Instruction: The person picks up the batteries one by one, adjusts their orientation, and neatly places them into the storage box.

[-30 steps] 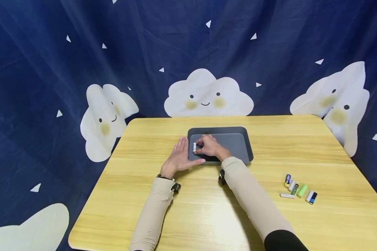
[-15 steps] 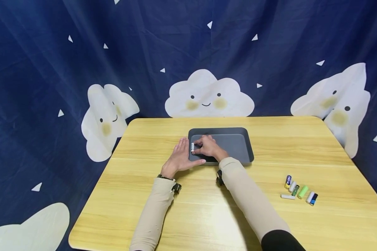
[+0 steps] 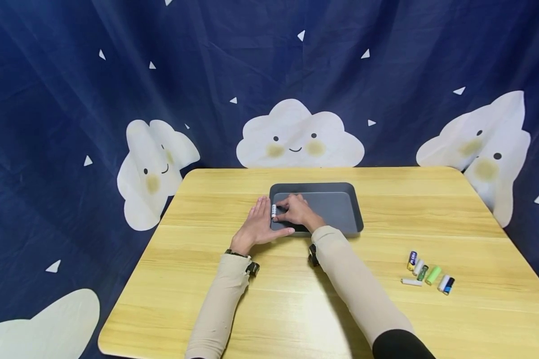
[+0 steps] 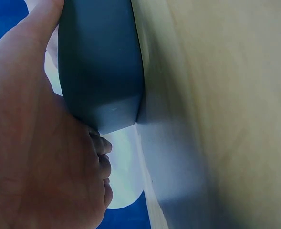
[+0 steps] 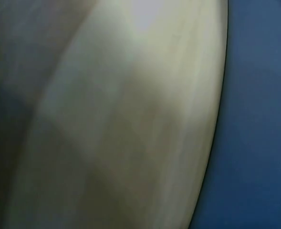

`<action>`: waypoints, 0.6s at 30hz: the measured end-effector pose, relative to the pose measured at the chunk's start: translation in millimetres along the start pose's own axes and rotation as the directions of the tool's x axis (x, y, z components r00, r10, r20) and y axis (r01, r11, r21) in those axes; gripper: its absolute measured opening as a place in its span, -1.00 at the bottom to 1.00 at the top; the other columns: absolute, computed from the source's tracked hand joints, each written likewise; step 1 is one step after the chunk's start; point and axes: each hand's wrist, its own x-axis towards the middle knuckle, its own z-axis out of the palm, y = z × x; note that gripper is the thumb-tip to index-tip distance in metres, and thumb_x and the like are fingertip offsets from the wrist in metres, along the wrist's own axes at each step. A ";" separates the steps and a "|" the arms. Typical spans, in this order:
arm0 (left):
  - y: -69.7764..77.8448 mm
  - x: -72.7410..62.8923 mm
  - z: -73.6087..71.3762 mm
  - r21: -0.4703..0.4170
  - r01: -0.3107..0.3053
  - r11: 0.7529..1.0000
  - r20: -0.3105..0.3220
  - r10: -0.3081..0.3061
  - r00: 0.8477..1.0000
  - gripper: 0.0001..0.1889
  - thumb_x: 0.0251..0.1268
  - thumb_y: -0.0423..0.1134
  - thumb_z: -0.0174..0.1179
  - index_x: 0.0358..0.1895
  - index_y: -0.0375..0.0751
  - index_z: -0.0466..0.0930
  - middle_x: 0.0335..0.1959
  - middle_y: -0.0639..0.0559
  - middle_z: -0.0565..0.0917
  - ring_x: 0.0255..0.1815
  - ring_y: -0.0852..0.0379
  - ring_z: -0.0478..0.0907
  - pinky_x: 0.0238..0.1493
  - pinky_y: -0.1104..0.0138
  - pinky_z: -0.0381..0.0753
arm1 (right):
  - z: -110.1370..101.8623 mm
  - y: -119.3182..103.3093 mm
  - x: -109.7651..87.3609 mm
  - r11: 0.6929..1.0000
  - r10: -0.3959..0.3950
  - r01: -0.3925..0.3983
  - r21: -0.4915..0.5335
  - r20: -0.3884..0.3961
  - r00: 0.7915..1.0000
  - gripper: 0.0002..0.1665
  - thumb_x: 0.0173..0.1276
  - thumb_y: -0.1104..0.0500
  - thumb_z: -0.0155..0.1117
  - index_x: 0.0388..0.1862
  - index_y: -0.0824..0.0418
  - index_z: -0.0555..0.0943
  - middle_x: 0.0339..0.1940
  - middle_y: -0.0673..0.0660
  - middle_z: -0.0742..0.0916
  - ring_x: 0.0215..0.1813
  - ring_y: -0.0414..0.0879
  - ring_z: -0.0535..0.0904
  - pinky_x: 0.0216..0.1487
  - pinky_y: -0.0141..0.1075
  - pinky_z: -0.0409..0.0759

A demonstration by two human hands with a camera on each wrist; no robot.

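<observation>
A dark grey rectangular tray (image 3: 332,204) stands on the table's far half. Inside its left end, a white battery (image 3: 274,211) lies lengthwise along the left wall. My right hand (image 3: 298,209) reaches into the tray and pinches that battery by its two ends, between thumb and fingers. My left hand (image 3: 256,224) rests against the tray's left outer side, fingers straight, with the thumb along the near rim. In the left wrist view the left palm (image 4: 40,143) lies against the tray's corner (image 4: 104,105). The right wrist view shows mostly table and curtain, and no battery.
On the right of the wooden table (image 3: 170,289) lies a loose group of batteries: a purple one (image 3: 412,260), a light green one (image 3: 433,274), a dark blue one (image 3: 448,285), a white one (image 3: 411,281) and others. A blue curtain (image 3: 215,60) hangs behind the far edge.
My right hand has slid the white battery slightly left, up to the tray's left wall. My left hand keeps its place on the tray.
</observation>
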 end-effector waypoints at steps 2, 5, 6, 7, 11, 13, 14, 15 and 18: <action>-0.3 -0.5 -0.2 -0.003 0.002 1.000 0.001 -0.002 1.000 0.34 0.22 0.61 0.02 0.67 -0.35 -0.40 0.74 -0.25 -0.33 0.78 -0.11 -0.36 0.77 0.00 -0.17 | 0.0 0.3 -0.2 1.000 -0.011 0.011 -0.003 -0.003 1.000 -0.32 0.21 -0.12 0.60 0.28 0.11 0.70 0.01 0.20 0.83 0.08 0.11 0.59 0.33 0.12 0.49; -0.4 -0.6 -0.2 -0.003 0.003 1.000 -0.001 -0.003 1.000 0.34 0.22 0.61 0.02 0.67 -0.35 -0.39 0.74 -0.26 -0.32 0.78 -0.11 -0.36 0.77 0.00 -0.17 | -1.6 1.0 -0.9 0.999 -0.043 0.043 -0.015 -0.010 0.999 -0.28 0.20 -0.12 0.61 0.29 0.15 0.69 -0.06 0.21 0.84 0.02 0.11 0.63 0.27 0.10 0.55; -0.2 -0.5 -0.3 -0.002 0.003 1.000 -0.001 -0.003 1.000 0.34 0.22 0.61 0.02 0.67 -0.35 -0.39 0.74 -0.26 -0.32 0.78 -0.11 -0.35 0.77 0.00 -0.17 | -2.5 1.4 -1.4 0.999 -0.048 0.048 -0.015 -0.010 0.999 -0.26 0.19 -0.12 0.61 0.30 0.16 0.68 -0.05 0.22 0.84 0.02 0.11 0.65 0.26 0.10 0.56; -0.1 -0.5 -0.3 -0.001 0.004 1.000 0.000 -0.004 1.000 0.34 0.22 0.61 0.02 0.67 -0.35 -0.39 0.74 -0.26 -0.32 0.78 -0.11 -0.36 0.77 0.00 -0.18 | -3.2 2.1 -1.8 0.999 -0.051 0.050 -0.015 -0.008 0.999 -0.24 0.19 -0.12 0.62 0.32 0.17 0.67 -0.05 0.23 0.84 0.02 0.11 0.65 0.26 0.10 0.57; -0.5 -0.1 -0.6 0.001 0.005 1.000 0.003 -0.005 1.000 0.36 0.20 0.64 0.00 0.67 -0.34 -0.41 0.74 -0.25 -0.34 0.78 -0.10 -0.38 0.77 0.02 -0.20 | -7.9 5.6 -4.5 0.999 -0.042 0.042 0.007 -0.007 0.999 -0.21 0.21 -0.09 0.61 0.35 0.21 0.63 -0.04 0.24 0.82 0.02 0.08 0.63 0.24 0.04 0.57; -1.5 0.6 -0.1 0.003 0.004 1.000 -0.002 -0.004 1.000 0.37 0.18 0.66 -0.02 0.67 -0.34 -0.41 0.74 -0.26 -0.34 0.78 -0.10 -0.37 0.77 0.02 -0.19 | -12.0 7.4 -6.7 0.999 -0.043 0.043 0.026 -0.016 0.999 -0.22 0.22 -0.06 0.61 0.36 0.24 0.62 -0.13 0.22 0.82 -0.08 0.03 0.62 0.14 -0.03 0.59; -2.3 0.9 0.6 -0.001 0.002 1.000 -0.006 -0.002 1.000 0.38 0.17 0.68 -0.04 0.67 -0.34 -0.41 0.74 -0.26 -0.33 0.78 -0.10 -0.37 0.77 0.02 -0.18 | -14.5 8.4 -8.2 0.998 -0.046 0.047 0.036 -0.022 0.999 -0.23 0.22 -0.04 0.61 0.35 0.25 0.63 -0.20 0.21 0.81 -0.15 0.01 0.60 0.08 -0.08 0.58; -2.9 1.5 1.1 -0.001 0.001 1.000 -0.008 -0.001 1.000 0.39 0.15 0.69 -0.05 0.67 -0.34 -0.41 0.74 -0.27 -0.32 0.78 -0.10 -0.37 0.77 0.01 -0.19 | -17.3 9.4 -9.9 0.998 -0.046 0.047 0.051 -0.025 0.999 -0.25 0.23 -0.03 0.60 0.35 0.25 0.63 -0.28 0.21 0.78 -0.21 -0.01 0.56 0.02 -0.11 0.54; -4.0 2.5 2.3 -0.017 -0.009 1.000 -0.018 0.008 1.000 0.44 0.08 0.74 -0.07 0.67 -0.36 -0.39 0.74 -0.29 -0.29 0.78 -0.11 -0.36 0.77 0.00 -0.18 | -27.3 11.9 -15.9 0.994 -0.069 0.072 0.087 -0.035 0.997 -0.33 0.29 0.02 0.56 0.31 0.27 0.65 -0.35 0.22 0.72 -0.30 -0.03 0.50 -0.10 -0.19 0.47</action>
